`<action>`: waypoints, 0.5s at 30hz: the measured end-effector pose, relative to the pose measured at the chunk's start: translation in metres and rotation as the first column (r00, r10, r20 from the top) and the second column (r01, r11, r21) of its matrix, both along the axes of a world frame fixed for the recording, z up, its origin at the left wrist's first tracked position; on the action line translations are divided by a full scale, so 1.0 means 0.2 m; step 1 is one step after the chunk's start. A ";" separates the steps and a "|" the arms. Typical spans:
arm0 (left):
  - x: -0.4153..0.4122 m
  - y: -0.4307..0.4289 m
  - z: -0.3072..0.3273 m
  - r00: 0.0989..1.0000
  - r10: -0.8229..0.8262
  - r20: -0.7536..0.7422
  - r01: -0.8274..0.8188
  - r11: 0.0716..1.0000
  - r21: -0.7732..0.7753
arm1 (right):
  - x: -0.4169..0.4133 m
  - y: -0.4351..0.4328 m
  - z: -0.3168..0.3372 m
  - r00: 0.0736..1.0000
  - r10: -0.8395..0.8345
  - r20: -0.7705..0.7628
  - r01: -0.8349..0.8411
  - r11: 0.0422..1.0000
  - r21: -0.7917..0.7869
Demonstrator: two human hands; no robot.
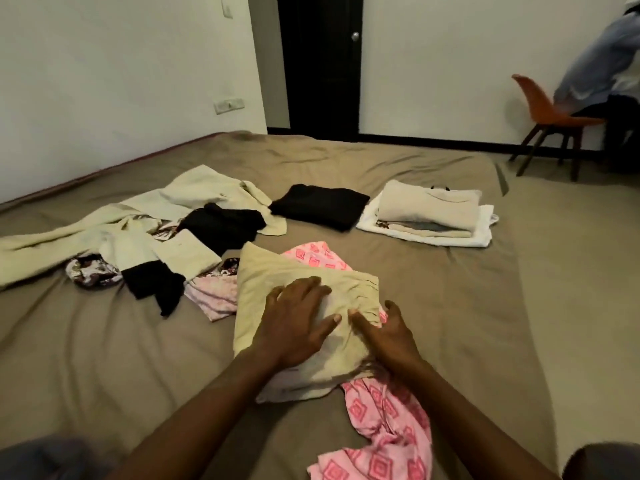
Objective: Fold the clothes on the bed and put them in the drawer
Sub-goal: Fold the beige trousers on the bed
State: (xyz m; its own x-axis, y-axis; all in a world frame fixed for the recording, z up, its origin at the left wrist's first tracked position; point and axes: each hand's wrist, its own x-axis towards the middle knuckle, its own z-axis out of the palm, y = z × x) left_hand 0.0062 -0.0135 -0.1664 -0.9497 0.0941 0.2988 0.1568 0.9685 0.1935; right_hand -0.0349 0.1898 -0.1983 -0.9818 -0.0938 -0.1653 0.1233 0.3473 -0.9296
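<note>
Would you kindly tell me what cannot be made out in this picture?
All head view.
Drawer: nowhere in frame.
Pink patterned garment: middle hidden under the beige cloth.
Right hand: fingers behind the cloth's edge, grip unclear; left hand presses flat.
Seated person: blurred, cut by the right edge.
Folded pile: inner pieces show only edges.

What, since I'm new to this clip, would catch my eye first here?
The left hand and right hand rest on a cream garment over a pink patterned cloth, nearest on the bed. An unfolded heap of cream and black clothes sprawls to the left; a folded black garment and a pale stack sit farther back.
</note>
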 end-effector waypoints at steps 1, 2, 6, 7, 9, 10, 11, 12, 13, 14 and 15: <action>-0.03 -0.03 -0.01 0.995 0.062 0.079 -0.059 0.998 -0.035 | 0.01 0.00 -0.03 0.996 0.036 -0.079 -0.031 0.997 0.064; -0.07 -0.06 -0.03 0.983 0.096 0.158 -0.088 0.994 -0.059 | 0.01 0.00 -0.06 0.987 0.072 -0.141 -0.059 0.994 0.093; -0.25 -0.30 -0.13 0.918 0.260 0.301 -0.254 0.965 -0.059 | 0.00 0.05 -0.14 0.959 0.160 -0.233 -0.132 0.982 0.133; -0.29 -0.38 -0.12 0.886 0.331 0.325 -0.344 0.939 -0.019 | 0.01 0.06 -0.14 0.953 0.171 -0.248 -0.138 0.980 0.145; -0.33 -0.51 -0.09 0.825 0.437 0.360 -0.484 0.874 0.048 | 0.02 0.05 -0.12 0.958 0.164 -0.237 -0.127 0.978 0.165; -0.32 -0.54 -0.08 0.821 0.466 0.331 -0.516 0.853 0.079 | 0.01 0.05 -0.10 0.970 0.137 -0.203 -0.104 0.981 0.163; -0.29 -0.54 -0.07 0.833 0.487 0.263 -0.531 0.836 0.136 | -0.01 0.03 -0.07 0.985 0.093 -0.144 -0.071 0.986 0.152; -0.24 -0.53 -0.07 0.841 0.511 0.180 -0.540 0.812 0.220 | -0.03 0.02 -0.05 0.997 0.052 -0.057 -0.045 0.991 0.129; -0.18 -0.50 -0.08 0.834 0.539 0.119 -0.546 0.774 0.321 | -0.05 0.01 -0.02 0.999 0.012 0.041 -0.015 0.997 0.072; -0.12 -0.50 -0.13 0.811 0.565 0.151 -0.570 0.704 0.423 | -0.07 0.00 0.00 0.989 -0.016 0.147 0.020 1.000 -0.023; -0.07 -0.49 -0.17 0.787 0.559 0.261 -0.600 0.595 0.536 | -0.09 0.00 0.01 0.970 -0.015 0.244 0.057 0.984 -0.167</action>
